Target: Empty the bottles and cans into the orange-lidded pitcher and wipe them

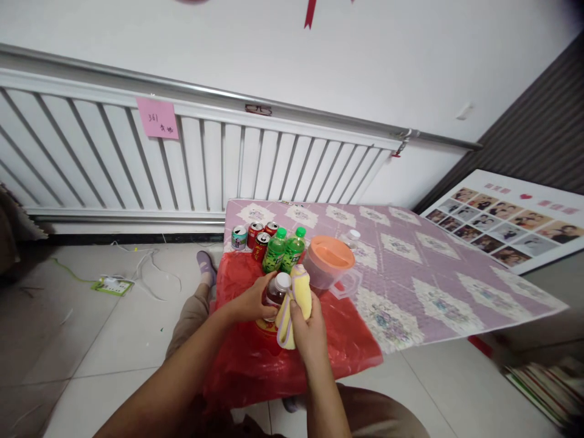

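My left hand (255,299) is wrapped round a clear bottle (274,294) with a white cap and dark contents. In my right hand (310,319) is a folded yellow cloth (301,289) with a lilac edge, held close against the bottle's right side. Under both hands lies a red plastic bag (337,347) spread over the table's near end. Just beyond them stand two green-capped bottles (274,252) with green labels. A pitcher (314,271) with an orange lid is to the right of the cloth.
Several opened drink cans (239,238) stand at the table's far left corner. Another white-capped bottle (352,238) is behind the pitcher. A patterned cloth covers the table (401,274). A radiator (283,164) runs along the wall; a power strip (112,285) and cables lie on the floor.
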`<act>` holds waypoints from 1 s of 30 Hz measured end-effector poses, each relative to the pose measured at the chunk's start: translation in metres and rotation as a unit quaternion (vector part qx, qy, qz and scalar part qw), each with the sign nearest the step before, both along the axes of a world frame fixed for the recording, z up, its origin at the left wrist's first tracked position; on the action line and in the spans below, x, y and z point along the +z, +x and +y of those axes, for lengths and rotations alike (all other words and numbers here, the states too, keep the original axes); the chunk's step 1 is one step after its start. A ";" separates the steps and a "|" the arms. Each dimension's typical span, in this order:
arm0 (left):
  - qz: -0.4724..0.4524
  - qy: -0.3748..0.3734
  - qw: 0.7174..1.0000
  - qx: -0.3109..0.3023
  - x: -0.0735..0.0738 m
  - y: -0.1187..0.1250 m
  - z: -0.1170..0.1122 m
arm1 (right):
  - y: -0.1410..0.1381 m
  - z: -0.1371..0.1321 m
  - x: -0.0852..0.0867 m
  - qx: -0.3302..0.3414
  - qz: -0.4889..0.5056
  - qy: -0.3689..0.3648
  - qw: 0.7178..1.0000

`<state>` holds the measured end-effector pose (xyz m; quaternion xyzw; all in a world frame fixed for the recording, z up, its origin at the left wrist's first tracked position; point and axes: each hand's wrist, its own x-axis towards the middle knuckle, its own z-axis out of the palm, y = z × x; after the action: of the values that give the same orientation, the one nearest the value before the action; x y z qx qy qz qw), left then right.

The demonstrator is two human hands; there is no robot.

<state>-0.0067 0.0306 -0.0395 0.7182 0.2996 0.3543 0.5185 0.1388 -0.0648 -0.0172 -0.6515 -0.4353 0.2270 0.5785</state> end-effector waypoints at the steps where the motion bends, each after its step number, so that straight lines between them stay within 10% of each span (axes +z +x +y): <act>1: 0.010 -0.021 0.999 -0.042 0.004 -0.005 0.004 | 0.001 0.001 -0.001 0.004 0.006 0.000 1.000; 5: -0.004 -0.015 0.999 -0.050 0.010 -0.010 0.005 | 0.000 0.001 -0.005 0.009 0.026 -0.004 1.000; 12: 0.042 0.053 0.979 0.191 -0.013 0.018 -0.026 | 0.001 0.002 -0.010 0.005 0.021 -0.018 1.000; 21: -0.019 -0.017 0.999 -0.047 -0.008 -0.010 0.006 | 0.003 0.003 -0.012 0.014 0.035 -0.013 0.999; 30: -0.015 0.012 0.987 0.157 -0.027 0.016 -0.023 | 0.005 0.004 -0.007 0.008 0.025 -0.022 0.999</act>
<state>0.0096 0.0077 -0.0661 0.6630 0.3970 0.4453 0.4522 0.1435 -0.0613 -0.0237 -0.6549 -0.4205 0.2574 0.5728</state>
